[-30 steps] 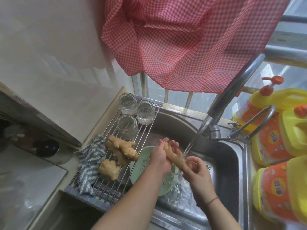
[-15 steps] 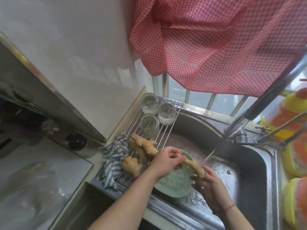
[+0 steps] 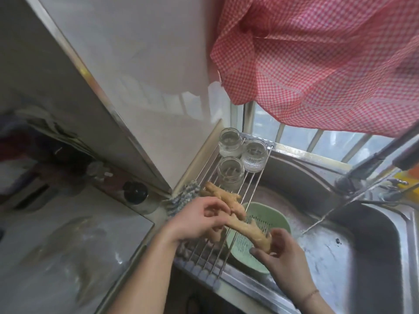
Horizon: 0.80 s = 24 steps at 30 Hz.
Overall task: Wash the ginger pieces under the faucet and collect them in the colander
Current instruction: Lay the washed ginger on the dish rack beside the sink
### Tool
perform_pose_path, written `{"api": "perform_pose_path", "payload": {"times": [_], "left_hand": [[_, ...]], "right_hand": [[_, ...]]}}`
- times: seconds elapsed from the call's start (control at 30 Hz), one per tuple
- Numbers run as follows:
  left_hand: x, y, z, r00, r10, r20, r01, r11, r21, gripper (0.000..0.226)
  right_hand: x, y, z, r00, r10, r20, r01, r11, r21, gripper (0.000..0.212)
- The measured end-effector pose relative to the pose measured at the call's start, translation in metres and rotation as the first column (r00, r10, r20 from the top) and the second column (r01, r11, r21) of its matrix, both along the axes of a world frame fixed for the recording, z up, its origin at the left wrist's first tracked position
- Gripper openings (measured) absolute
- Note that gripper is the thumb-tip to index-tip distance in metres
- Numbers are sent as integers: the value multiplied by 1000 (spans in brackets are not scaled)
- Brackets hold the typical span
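Just right of centre, both hands hold one long ginger piece (image 3: 247, 227) above the green colander (image 3: 267, 214) in the sink (image 3: 362, 257): the left hand (image 3: 199, 220) pinches its upper end, the right hand (image 3: 283, 250) curls round its lower end. Lowering it gently into the bowl, clear of the rack (image 3: 229, 248) rods, would probably suit best. More ginger (image 3: 221, 192) waits on the rack; the stream (image 3: 322, 222) falls further right.

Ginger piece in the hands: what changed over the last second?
The ginger piece left the water stream and now sits over the green colander, held by the left hand and right hand. Faucet running, rack ginger and jars unchanged.
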<state>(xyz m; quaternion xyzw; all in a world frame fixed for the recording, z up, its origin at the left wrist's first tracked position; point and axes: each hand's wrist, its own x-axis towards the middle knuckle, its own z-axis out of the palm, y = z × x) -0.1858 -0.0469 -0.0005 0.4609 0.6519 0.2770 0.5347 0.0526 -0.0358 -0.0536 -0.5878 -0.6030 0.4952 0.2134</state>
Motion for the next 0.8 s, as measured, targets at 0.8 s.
{"api": "perform_pose_path", "payload": {"times": [0.8], "left_hand": [[-59, -54, -32, 871, 239, -428, 74, 799, 597, 22]], "right_hand": [[-94, -47, -16, 983, -179, -31, 169, 841, 514, 12]]}}
